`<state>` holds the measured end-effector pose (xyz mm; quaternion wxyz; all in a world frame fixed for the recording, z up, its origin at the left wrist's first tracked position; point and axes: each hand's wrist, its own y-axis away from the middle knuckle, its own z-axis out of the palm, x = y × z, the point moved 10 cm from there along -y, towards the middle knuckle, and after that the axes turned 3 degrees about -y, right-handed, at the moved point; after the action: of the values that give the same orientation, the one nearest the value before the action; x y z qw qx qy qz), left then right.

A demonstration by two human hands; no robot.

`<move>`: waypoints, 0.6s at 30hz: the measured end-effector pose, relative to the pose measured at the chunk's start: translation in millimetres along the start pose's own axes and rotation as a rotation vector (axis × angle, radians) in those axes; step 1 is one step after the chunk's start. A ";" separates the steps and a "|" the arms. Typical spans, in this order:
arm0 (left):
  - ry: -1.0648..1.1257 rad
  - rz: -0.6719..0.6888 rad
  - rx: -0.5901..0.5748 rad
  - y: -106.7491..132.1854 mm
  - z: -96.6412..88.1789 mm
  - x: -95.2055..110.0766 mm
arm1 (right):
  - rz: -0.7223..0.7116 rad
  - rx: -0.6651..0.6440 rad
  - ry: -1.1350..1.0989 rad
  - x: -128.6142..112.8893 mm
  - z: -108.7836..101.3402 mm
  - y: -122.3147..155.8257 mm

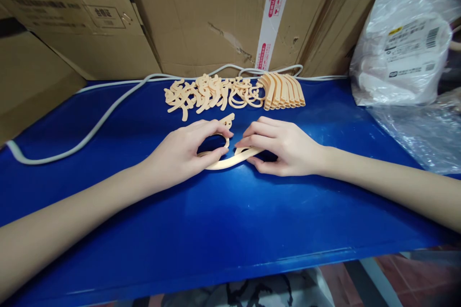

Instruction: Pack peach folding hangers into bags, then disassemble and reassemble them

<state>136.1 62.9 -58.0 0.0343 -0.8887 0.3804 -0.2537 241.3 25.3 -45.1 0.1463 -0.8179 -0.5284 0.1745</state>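
Observation:
Both hands are at the middle of the blue table, on a curved cream-coloured piece [225, 163] with a long bar and a loop. My left hand [187, 148] pinches its left side between thumb and fingers; part of the piece is hidden behind that hand. Closed around the bar's right end is my right hand [283, 146], thumb below and fingers above. A smaller cream piece with holes [227, 121] shows just beyond my left fingertips; whether it joins the held piece I cannot tell.
A pile of small curved cream pieces [205, 93] lies at the back, beside a row of long curved pieces [284, 91]. A white cable [104, 120] runs behind them. Cardboard boxes [209, 14] stand along the back. Clear plastic bags [403, 53] sit at the right.

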 end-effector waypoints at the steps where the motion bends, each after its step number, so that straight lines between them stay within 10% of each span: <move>1: 0.004 -0.002 -0.003 -0.2 0.1 0.4 | -0.001 -0.001 0.000 -0.1 0.1 -0.1; 18: 0.124 0.062 0.022 3.1 -2.5 2.9 | 0.042 0.042 0.070 6.9 -1.5 0.5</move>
<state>134.6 59.0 -55.3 0.0283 -0.8585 0.4065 -0.3113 245.0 31.4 -44.9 0.1780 -0.8312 -0.5020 0.1597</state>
